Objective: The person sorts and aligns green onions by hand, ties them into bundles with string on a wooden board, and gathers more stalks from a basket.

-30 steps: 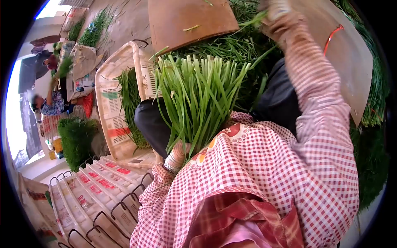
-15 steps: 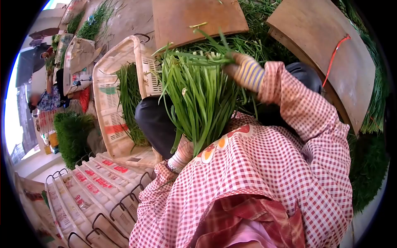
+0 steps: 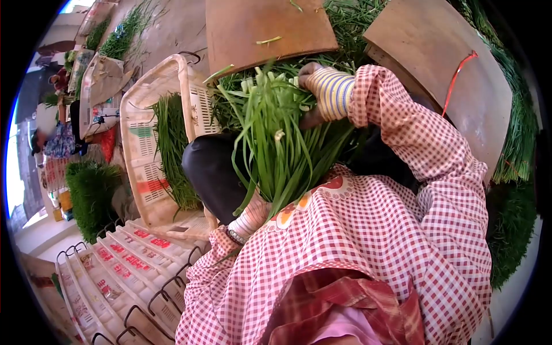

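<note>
A thick bunch of long green stalks (image 3: 282, 144) stands over my lap, its pale cut ends toward the top and its leaves toward my apron. My left hand (image 3: 253, 215), in a striped glove, is closed round the lower leafy part; the leaves cover its fingertips. At the upper right side of the bunch is my right hand (image 3: 326, 95), in a striped glove with dark fingertips. Its thumb and fingers are spread round the stalk ends and touch them.
A white crate (image 3: 187, 103) holding greens stands to the left. Stacked crates (image 3: 123, 270) lie lower left. Brown boards (image 3: 267, 29) and a grey board with a red tie (image 3: 448, 63) lie ahead. More greens (image 3: 512, 230) are at the right. A co-worker (image 3: 60, 138) sits far left.
My right hand came in from the upper right with a few stalks and now rests against the bunch's top. The bunch is narrower at its top. My left hand stays at its base.
</note>
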Tool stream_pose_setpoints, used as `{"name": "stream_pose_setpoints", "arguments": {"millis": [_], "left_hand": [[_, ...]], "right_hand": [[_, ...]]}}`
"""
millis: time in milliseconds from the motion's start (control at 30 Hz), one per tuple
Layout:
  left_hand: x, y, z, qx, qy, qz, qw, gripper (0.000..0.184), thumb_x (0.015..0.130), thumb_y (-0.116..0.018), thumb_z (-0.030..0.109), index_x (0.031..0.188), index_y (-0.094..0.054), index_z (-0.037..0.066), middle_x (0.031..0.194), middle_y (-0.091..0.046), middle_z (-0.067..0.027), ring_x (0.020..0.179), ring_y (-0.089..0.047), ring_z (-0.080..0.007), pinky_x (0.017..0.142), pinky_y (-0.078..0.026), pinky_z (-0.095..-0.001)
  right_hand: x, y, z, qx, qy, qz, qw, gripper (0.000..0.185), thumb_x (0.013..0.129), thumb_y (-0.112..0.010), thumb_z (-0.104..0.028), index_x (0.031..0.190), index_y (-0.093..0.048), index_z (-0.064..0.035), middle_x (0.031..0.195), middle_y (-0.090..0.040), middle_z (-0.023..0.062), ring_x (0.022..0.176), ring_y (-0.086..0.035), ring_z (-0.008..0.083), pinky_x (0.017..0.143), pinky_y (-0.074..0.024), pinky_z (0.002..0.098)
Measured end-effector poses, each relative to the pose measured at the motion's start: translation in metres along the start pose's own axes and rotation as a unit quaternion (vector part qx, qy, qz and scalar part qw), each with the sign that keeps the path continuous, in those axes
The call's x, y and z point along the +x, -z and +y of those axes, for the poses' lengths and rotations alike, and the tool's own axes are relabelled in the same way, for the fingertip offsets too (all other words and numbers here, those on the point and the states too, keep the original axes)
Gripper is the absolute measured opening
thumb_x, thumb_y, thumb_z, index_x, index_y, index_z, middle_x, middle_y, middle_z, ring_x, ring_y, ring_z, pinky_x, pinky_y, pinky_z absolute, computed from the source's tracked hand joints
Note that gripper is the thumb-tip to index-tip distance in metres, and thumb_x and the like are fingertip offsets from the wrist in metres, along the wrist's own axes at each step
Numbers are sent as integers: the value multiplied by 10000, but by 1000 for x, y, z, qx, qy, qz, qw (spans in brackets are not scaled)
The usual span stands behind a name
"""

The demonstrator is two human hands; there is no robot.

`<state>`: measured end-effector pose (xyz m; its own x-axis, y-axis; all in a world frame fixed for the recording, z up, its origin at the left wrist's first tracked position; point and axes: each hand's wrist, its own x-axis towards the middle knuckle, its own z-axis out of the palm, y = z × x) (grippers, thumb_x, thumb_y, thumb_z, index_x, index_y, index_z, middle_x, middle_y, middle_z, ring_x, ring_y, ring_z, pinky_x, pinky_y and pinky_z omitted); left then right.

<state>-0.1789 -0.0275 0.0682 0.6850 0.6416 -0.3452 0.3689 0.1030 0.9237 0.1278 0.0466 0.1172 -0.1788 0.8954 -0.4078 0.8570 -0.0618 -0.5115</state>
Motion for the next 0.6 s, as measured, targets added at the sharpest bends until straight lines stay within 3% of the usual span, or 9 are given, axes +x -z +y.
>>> {"name": "stream_pose_setpoints", "arguments": {"millis": [33,100,200,233,400,433,567,600], "left_hand": [[-1,1,2,0,2,-3,1000,354,802,-677,248,1087,-610,50,1077,-609,-83,982,-552,-223,841,-437,-348],[0,1,4,-1,8,-8,1000,351,804,-674,247,1088,-610,50,1078,-608,-83,982,-551,-223,842,-437,-349],[4,-2,5,-9,12,-16,1000,347,808,-670,246,1088,-610,50,1079,-608,-84,983,-551,-224,842,-437,-351],[5,-3,7,-12,12,-19,1000,346,810,-669,246,1088,-610,50,1080,-607,-84,983,-550,-225,843,-436,-352],[6,-6,16,-31,33,-31,998,339,816,-661,244,1089,-610,50,1082,-606,-84,985,-549,-226,844,-436,-355],[6,-5,12,10,-4,-29,1000,317,847,-623,225,1111,-595,52,1075,-608,-90,998,-548,-230,856,-434,-368],[1,-1,-4,-14,12,-24,1000,313,852,-616,224,1112,-594,50,1078,-607,-93,1002,-550,-232,863,-434,-372],[1,-2,-3,-21,16,-24,999,312,854,-613,224,1113,-594,50,1079,-607,-94,1003,-551,-232,865,-434,-374]], "right_hand": [[13,-19,12,89,11,-18,996,815,589,-835,-316,1260,-477,-22,1281,-450,151,1207,-426,301,1019,-367,339],[28,-28,8,226,-1,-45,973,754,606,-821,-305,1229,-496,-31,1249,-492,134,1152,-479,290,942,-438,357],[5,-3,-13,34,10,-61,997,512,686,-749,-320,1089,-599,-43,1048,-622,160,980,-585,319,833,-494,385],[1,-5,-14,32,-9,-39,999,400,748,-684,-325,1029,-633,-45,933,-652,179,909,-611,334,812,-495,387],[15,-1,-15,-144,-10,-113,983,350,814,-592,-283,1074,-612,-50,923,-655,157,871,-623,311,767,-509,374],[17,-6,-8,-122,-4,-98,988,349,814,-594,-282,1075,-611,-51,917,-656,150,857,-627,298,753,-510,374],[40,-9,11,-63,18,-50,997,308,821,-610,-259,1045,-620,-48,879,-663,118,796,-636,251,697,-512,372],[55,-10,30,-36,24,9,999,216,869,-573,-229,964,-636,-46,816,-654,115,728,-627,210,673,-521,370]]}}
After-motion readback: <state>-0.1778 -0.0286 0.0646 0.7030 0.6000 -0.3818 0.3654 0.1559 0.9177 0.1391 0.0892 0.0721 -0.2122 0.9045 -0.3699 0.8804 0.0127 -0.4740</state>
